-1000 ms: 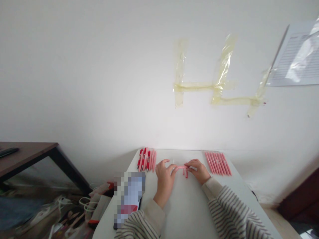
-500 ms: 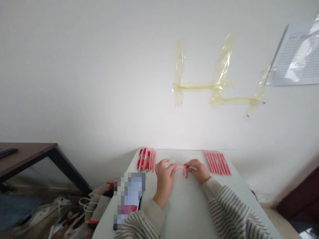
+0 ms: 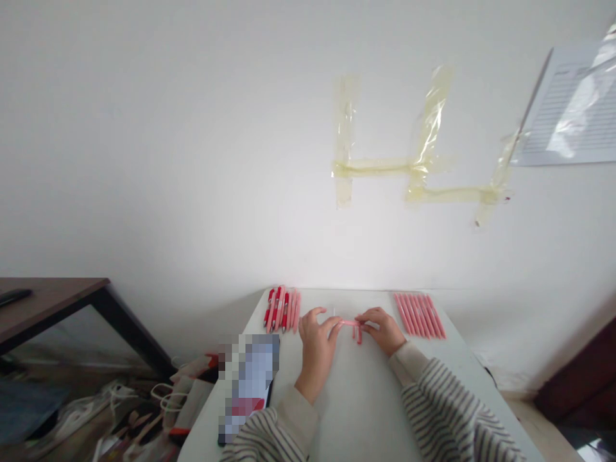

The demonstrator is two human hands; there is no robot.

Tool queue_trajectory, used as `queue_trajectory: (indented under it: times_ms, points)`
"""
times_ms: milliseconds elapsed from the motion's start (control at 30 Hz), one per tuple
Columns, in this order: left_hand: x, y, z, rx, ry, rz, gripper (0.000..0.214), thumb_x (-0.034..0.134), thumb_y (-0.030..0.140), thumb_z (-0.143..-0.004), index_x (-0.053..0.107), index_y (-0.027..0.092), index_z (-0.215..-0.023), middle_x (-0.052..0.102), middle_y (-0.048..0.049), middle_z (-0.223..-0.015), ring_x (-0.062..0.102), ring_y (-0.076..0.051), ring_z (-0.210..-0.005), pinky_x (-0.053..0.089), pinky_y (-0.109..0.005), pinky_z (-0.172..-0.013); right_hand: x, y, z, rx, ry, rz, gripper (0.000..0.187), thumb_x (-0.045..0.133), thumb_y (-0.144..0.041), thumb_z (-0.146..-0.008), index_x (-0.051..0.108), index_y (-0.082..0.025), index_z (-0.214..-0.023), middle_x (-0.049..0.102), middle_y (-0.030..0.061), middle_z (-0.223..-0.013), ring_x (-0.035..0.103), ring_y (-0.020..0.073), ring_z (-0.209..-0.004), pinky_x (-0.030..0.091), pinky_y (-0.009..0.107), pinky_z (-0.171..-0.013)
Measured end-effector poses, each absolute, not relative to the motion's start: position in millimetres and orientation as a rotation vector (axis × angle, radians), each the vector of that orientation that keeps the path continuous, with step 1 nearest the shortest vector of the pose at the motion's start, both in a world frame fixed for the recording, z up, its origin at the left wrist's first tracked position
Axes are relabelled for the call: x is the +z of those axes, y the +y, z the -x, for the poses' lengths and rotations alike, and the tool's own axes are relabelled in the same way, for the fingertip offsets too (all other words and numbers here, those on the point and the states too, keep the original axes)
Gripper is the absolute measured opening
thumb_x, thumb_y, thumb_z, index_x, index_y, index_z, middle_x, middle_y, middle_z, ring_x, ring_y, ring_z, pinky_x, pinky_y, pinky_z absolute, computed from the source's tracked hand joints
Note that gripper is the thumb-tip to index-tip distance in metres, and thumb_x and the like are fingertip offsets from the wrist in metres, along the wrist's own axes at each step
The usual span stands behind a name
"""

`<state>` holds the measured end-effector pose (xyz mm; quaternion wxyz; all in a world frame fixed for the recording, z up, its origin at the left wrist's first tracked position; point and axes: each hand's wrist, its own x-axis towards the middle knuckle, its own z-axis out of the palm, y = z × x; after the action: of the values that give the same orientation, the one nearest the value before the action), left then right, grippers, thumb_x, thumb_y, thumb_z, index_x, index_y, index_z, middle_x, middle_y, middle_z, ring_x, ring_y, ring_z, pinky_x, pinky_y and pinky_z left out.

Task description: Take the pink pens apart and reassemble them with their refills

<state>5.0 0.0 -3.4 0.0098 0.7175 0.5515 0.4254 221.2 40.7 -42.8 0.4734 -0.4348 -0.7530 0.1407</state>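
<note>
My left hand (image 3: 316, 346) and my right hand (image 3: 382, 329) meet over the far middle of a white table (image 3: 356, 410). Both pinch the ends of one pink pen (image 3: 350, 323) held level between them. A small pink piece hangs under the pen near my right fingers. A bunch of red and pink pens (image 3: 282, 308) lies at the far left of the table. A row of pink pen barrels (image 3: 420, 315) lies at the far right. Striped sleeves cover both forearms.
A phone with a blurred screen (image 3: 250, 384) lies on the table's left edge. A dark wooden table (image 3: 52, 301) stands at the left, with cables and clutter on the floor below. The white wall behind carries yellowed tape strips (image 3: 418, 173) and a sheet of paper (image 3: 570, 109).
</note>
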Motion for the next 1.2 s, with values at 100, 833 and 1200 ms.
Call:
queue_trajectory:
  times_ms: [100,833,1200]
  points:
    - [-4,0,-5,1.324,1.744,-2.227,0.016,0.063,0.034,-0.088,0.078,0.036,-0.095,0.058,-0.0054,-0.117,0.051,-0.023,-0.114,0.042,-0.046,-0.103,-43,41,-222,0.332,-1.854,1.054,0.016,0.069,-0.035,-0.086,0.079,-0.025,-0.093,0.077,0.0078,-0.090,0.070,0.0234,-0.089,0.058,0.040,-0.083]
    - [-5,1,-5,1.281,1.814,-2.225,0.012,0.070,0.034,-0.082,0.078,0.033,-0.091,0.060,-0.0062,-0.119,0.051,-0.025,-0.115,0.041,-0.049,-0.103,-40,41,-225,0.186,-1.889,1.080,0.016,0.065,-0.030,-0.089,0.079,-0.026,-0.097,0.076,0.0072,-0.087,0.067,0.0230,-0.090,0.056,0.040,-0.083]
    - [5,-2,5,1.255,2.095,-2.175,0.014,0.061,0.030,-0.086,0.075,0.027,-0.088,0.059,-0.0071,-0.119,0.049,-0.028,-0.117,0.035,-0.054,-0.105,-42,40,-225,0.145,-1.849,1.170,0.025,0.057,-0.022,-0.089,0.078,-0.027,-0.102,0.073,0.0077,-0.088,0.062,0.0256,-0.097,0.052,0.045,-0.090]
